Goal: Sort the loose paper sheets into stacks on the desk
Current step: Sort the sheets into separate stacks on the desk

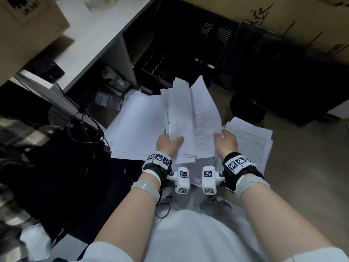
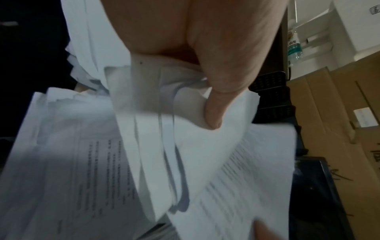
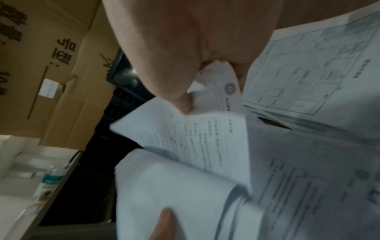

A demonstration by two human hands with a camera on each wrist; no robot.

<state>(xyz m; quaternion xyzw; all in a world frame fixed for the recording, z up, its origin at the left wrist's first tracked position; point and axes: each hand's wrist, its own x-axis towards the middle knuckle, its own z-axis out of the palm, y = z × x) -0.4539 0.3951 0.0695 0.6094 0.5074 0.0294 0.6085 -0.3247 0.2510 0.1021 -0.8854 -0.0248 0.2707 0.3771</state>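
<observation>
I hold a bundle of white paper sheets (image 1: pixel 190 118) up in front of me with both hands. My left hand (image 1: pixel 169 141) grips its left edge, thumb (image 2: pixel 213 113) pressed on top of the sheets (image 2: pixel 185 154). My right hand (image 1: pixel 225 139) pinches the printed sheets (image 3: pixel 197 138) on the right side, thumb (image 3: pixel 180 100) on top. Below to the left lies a blank-faced stack of paper (image 1: pixel 136 127). To the right lies a stack topped by a form with a table grid (image 1: pixel 251 140), also close beside the right hand (image 3: pixel 304 73).
A white desk (image 1: pixel 98 38) runs along the upper left, with a cardboard box (image 1: pixel 28 25) on it. Cardboard boxes (image 1: pixel 302 21) and black crates (image 1: pixel 188 53) stand ahead. Cables (image 1: pixel 81 118) and dark items fill the left. A water bottle (image 3: pixel 49 180) stands on the desk.
</observation>
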